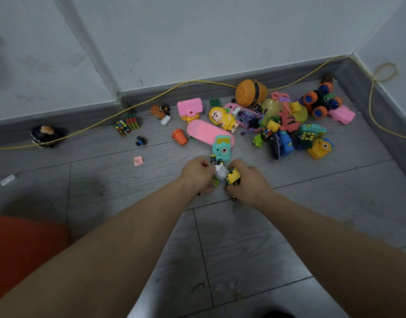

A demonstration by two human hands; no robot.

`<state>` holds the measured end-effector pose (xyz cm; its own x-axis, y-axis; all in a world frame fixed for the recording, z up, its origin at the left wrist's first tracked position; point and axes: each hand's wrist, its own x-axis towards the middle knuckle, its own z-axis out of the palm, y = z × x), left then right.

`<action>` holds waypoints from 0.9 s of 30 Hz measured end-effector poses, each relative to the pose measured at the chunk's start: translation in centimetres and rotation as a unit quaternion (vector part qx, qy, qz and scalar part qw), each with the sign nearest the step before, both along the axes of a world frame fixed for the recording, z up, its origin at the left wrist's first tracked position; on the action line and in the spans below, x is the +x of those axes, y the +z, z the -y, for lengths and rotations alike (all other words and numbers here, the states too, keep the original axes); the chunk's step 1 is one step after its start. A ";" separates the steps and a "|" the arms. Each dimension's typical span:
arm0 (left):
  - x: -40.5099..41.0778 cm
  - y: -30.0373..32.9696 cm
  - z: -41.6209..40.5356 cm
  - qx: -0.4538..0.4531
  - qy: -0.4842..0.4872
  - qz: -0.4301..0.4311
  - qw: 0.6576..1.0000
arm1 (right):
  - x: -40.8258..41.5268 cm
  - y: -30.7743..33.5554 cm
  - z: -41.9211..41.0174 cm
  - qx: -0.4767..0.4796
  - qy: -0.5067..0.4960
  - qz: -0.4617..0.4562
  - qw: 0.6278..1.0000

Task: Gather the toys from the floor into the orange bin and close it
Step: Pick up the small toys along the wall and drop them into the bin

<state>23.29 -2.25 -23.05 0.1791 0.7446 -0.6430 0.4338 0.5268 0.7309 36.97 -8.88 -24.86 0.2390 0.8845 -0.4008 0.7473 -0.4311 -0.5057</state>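
A head-worn camera looks down at a grey plank floor (243,237) in the corner of a room. Two bare forearms reach forward to the middle of the view.

An orange shape (20,251) sits at the 8 o'clock edge, cut off by the frame and blurred; it may be the bin, but no opening, lid or contents show.

The left hand (197,174) is curled round small pieces, with a white toy (221,172) against its fingers. The right hand (249,183) is curled round a yellow block toy (233,179). The two hands are touching or nearly so, and what else they hold is hidden beneath them.

Just beyond the hands, toward 12 o'clock, a teal toy camera (223,148) stands upright, its lens facing the viewer. It rests on the near end of a pink oval board (205,131) whose long axis runs from 10 o'clock to 4 o'clock.

A dense toy pile (289,125) fills the 1 to 2 o'clock area: an orange ball-shaped toy (250,92), a yellow figure (222,118), an orange-wheeled car (321,103); many pieces overlap and are hard to tell apart.

Two puzzle cubes (127,124) lie at 11 o'clock and a black round toy (45,135) at 10 o'clock. A yellow cord (151,100) runs along the skirting.
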 end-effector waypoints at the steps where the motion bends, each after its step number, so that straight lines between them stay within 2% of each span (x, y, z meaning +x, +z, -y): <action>1: 0.1 0.1 0.0 -0.003 0.001 0.004 1.000 | -0.1 0.0 0.0 0.002 -0.004 -0.009 1.000; 6: 0.0 0.1 -0.4 0.001 -0.010 0.000 1.000 | -0.3 -0.4 -0.1 -0.006 0.003 -0.010 1.000; 11: -0.1 0.2 -0.5 0.043 -0.053 -0.040 0.997 | -0.5 -0.2 -0.1 -0.006 -0.008 0.005 1.000; 16: -0.1 0.4 -0.8 0.004 -0.057 0.001 0.998 | -0.5 0.0 0.0 0.008 -0.026 0.003 1.000; 20: 0.0 0.4 -0.9 0.003 -0.058 -0.020 0.998 | -0.6 -0.2 -0.2 0.024 -0.051 -0.017 0.998; 27: 0.0 0.1 -0.6 0.033 -0.059 -0.034 0.997 | -0.9 0.1 -0.4 0.016 -0.060 0.001 0.998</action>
<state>23.28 -1.70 -22.99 0.2266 0.7614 -0.6074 0.5396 0.4210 0.7291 36.10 -8.53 -24.74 0.3439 0.8623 -0.3718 0.6925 -0.5003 -0.5198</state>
